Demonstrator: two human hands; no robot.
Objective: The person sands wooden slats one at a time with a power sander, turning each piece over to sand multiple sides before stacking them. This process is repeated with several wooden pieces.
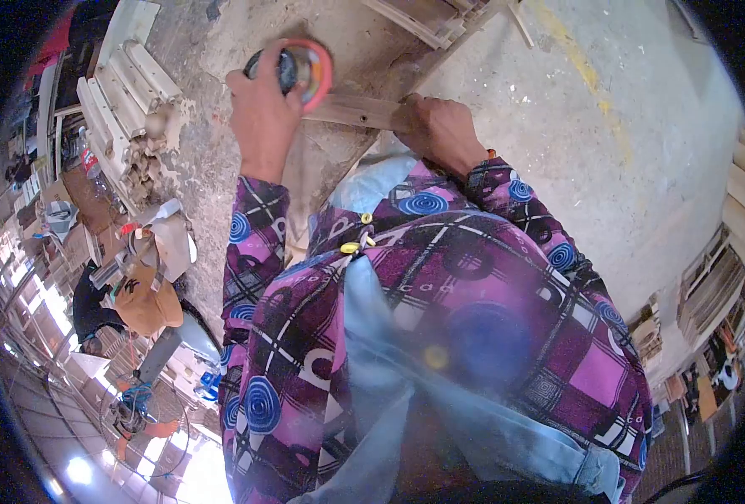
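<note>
My left hand [265,113] is wrapped over a round tool [314,76] with a dark body and a red-rimmed disc, blurred at its edge. The disc overlaps the left end of a narrow wooden strip [347,111], which has a small dark spot near its middle. My right hand [441,128] is closed around the strip's right end, hiding that end. Both forearms reach forward in patterned purple sleeves, and the strip lies across in front of my body.
Pale wooden pieces [125,88] are stacked on the left, and more wood [419,18] lies at the top. A worn concrete floor [591,126] has a yellow stripe. A fan [144,412] stands lower left; wood stacks [708,294] sit at the right.
</note>
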